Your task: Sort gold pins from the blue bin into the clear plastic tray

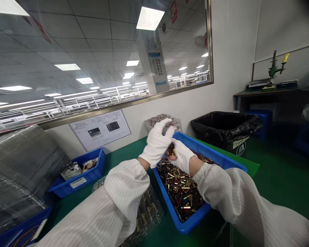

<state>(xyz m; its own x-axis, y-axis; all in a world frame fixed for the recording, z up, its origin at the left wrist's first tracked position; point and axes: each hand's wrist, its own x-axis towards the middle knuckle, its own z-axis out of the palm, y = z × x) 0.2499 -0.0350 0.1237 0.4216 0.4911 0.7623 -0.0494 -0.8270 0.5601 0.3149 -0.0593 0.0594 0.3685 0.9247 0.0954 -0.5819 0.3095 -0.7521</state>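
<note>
Near the middle of the frame, both hands meet above the far end of a blue bin (222, 159) filled with small gold and dark red metal parts (181, 188). The left hand (157, 142), in a white glove, is raised with its fingers bent and held close together, reaching across to the right hand. The right hand (181, 156), also gloved, sits just below and to the right of it, its fingers curled around a small cluster of the parts (172, 150), one gold piece showing at the fingertips. Whether the left fingers actually pinch a part cannot be told. Both arms wear white striped sleeves that run in from the bottom of the frame.

Just behind the hands stands a clear tray (162, 120) packed with rows of parts. A clear plastic tray (146, 212) lies under the left forearm, lower centre. At the lower left sits a second blue bin (78, 178) holding small bags, with stacked clear trays (20, 164) at the far left. A black-lined trash can (225, 132) stands to the right of centre, and a printed sheet (100, 129) hangs on the wall under the window.
</note>
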